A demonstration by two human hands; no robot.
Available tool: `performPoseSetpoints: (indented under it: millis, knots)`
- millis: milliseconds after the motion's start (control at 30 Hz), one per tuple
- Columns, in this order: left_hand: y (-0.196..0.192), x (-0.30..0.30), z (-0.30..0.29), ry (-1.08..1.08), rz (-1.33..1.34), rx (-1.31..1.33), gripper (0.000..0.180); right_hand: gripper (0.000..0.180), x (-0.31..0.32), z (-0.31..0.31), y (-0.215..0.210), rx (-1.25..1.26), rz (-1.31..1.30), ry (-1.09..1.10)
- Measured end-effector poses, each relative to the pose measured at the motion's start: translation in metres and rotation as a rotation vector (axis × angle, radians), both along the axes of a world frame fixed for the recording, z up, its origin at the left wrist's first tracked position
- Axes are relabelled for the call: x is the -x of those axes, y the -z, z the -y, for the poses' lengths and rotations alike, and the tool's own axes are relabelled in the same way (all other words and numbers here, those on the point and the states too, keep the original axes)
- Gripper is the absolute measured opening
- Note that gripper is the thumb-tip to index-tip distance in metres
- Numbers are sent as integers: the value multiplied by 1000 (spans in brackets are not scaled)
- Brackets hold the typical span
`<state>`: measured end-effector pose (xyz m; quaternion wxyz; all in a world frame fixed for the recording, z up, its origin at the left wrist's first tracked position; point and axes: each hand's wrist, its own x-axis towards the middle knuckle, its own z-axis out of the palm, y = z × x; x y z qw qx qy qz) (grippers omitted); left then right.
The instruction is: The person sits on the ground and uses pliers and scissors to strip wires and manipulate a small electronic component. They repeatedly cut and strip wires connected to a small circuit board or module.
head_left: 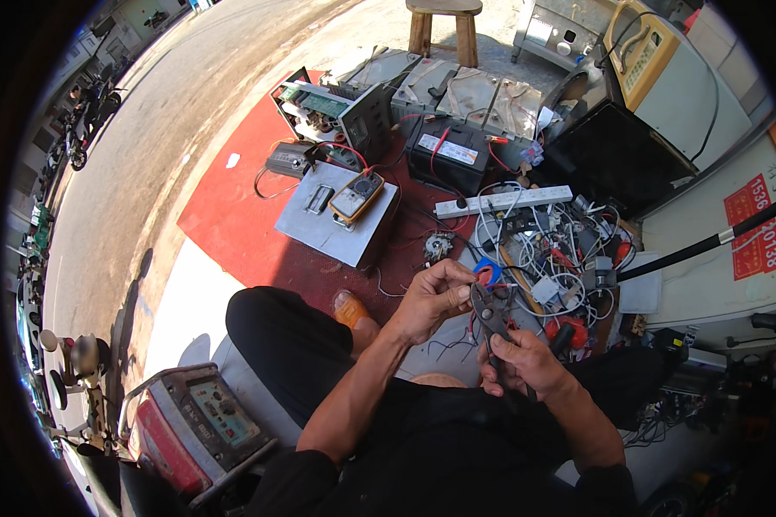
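My left hand (431, 297) pinches a thin red wire (502, 285) between thumb and fingers, just in front of a blue tape roll (486, 270). My right hand (526, 362) grips the handles of dark pliers (490, 312), whose jaws point up to the wire beside my left fingertips. Loose dark wires hang below the pliers. Both hands work over my knees in black trousers.
On the red mat lie a yellow multimeter (356, 196) on a grey metal box (336, 215), a black battery (447, 153), a white power strip (504, 200) and a tangle of wires and parts (560, 258). A red generator (194, 426) stands at lower left, a wooden stool (444, 26) behind.
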<state>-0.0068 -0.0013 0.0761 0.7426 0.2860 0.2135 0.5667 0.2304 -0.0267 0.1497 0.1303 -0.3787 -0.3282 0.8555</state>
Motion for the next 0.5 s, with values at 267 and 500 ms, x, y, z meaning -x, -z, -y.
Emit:
performPoseSetpoints:
  millis: [267, 500]
  knots:
    - [40, 26, 8, 109, -386, 245, 21, 32, 22, 10, 60, 299, -127, 114]
    - [100, 25, 14, 131, -352, 432, 23, 28, 13, 1, 118, 395, -127, 62]
